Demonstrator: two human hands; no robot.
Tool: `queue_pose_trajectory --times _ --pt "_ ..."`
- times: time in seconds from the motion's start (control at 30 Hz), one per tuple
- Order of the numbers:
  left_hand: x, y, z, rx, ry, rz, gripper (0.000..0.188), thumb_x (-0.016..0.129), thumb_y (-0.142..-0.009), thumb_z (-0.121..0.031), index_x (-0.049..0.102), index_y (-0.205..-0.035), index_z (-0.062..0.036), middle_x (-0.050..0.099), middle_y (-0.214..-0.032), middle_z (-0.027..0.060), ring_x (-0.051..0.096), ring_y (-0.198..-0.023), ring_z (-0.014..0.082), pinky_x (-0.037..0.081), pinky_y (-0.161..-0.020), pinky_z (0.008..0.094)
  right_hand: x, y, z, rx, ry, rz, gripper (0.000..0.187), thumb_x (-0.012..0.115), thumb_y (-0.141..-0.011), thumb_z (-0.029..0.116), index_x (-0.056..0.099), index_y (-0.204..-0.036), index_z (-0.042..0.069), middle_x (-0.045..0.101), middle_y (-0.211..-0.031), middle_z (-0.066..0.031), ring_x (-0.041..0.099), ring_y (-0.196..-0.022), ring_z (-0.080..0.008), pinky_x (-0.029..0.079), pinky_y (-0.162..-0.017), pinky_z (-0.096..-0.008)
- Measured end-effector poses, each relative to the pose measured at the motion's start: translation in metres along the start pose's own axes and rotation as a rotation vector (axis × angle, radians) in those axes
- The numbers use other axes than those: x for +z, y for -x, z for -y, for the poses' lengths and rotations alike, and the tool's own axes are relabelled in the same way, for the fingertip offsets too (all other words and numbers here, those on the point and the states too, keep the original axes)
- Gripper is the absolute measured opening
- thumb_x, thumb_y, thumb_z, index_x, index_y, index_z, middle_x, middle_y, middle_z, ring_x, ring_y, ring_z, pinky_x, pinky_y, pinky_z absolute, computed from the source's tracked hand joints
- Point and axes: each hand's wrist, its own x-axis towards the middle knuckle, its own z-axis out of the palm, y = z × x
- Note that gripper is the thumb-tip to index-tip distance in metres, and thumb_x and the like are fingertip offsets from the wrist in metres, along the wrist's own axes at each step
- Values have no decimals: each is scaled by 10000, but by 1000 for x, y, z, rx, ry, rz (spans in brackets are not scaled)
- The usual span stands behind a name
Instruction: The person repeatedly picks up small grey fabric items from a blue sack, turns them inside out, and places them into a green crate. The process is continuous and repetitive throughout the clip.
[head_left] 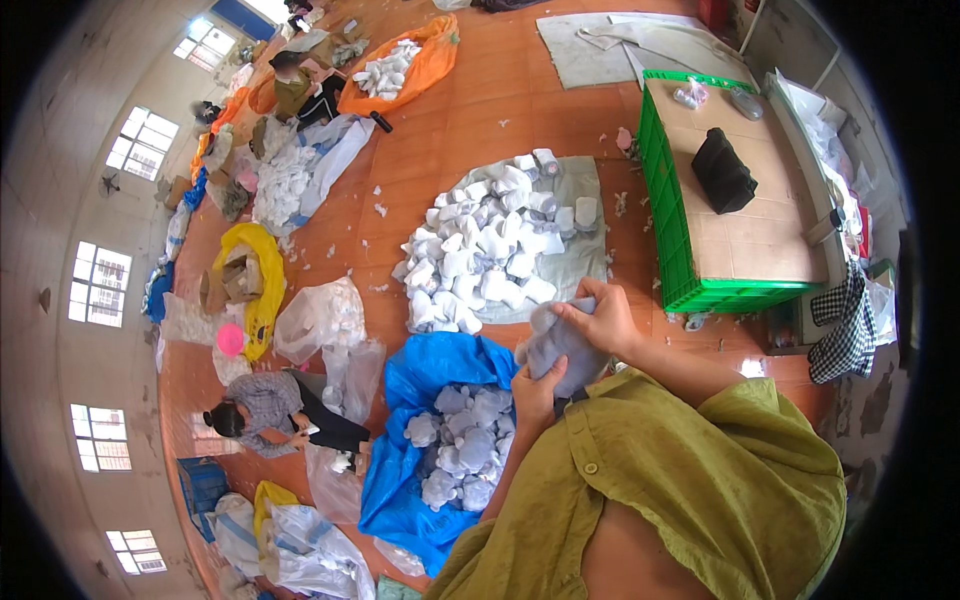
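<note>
A grey plush piece [570, 352] with a paler fuzzy end is held between my two hands in front of my body. My left hand [538, 392] is closed on its near left side, with the thumb pressed on the fabric. At the upper right side my right hand [604, 320] pinches the same piece. Just to the left, a blue sack [405, 375] lies wide open with several grey plush pieces [468, 440] inside. Beyond my hands, a heap of white and grey stuffed pieces [490, 245] rests on a pale sheet [585, 250].
To the right stands a green crate [655, 190] topped with cardboard, bearing a black bag [724, 172]. A checkered cloth [842, 325] hangs beside it. At left, a seated person [270, 410] works among plastic bags. Farther off are a yellow sack [265, 300], an orange sack [430, 65] and another person [300, 90].
</note>
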Motion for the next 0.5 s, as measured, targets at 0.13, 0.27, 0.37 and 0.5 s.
queue_pose_trajectory --times 0.13,0.27,0.37,0.5 --pt "-2 -1 -4 -34 65 65 288 665 -806 -76 573 -1051 43 619 -978 73 584 -860 151 465 -779 285 -3 -4 1 -38 60 -17 401 766 -717 294 491 -650 9 472 -550 -52 402 -558 -83 379 -470 -292" --pt "9 8 -19 -171 250 147 327 622 -852 -136 534 -1116 35 590 -1045 87 575 -927 178 468 -811 312 -5 -12 -8 87 -96 1 404 762 -703 324 519 -662 3 521 -557 -100 455 -517 -134 406 -486 -327" --pt "11 6 -24 -115 177 157 318 609 -866 -171 543 -1109 23 587 -1044 81 567 -930 169 463 -812 306 -5 -15 -8 96 -39 25 401 757 -696 329 528 -665 1 518 -564 -91 466 -550 -131 419 -517 -330" --pt "-20 -8 -18 362 -528 -96 233 689 -806 -147 492 -705 -76 471 -669 -40 399 -607 46 361 -545 210 -16 -20 -12 53 52 9 408 743 -696 357 547 -682 -1 530 -586 -140 491 -550 -180 426 -540 -353"
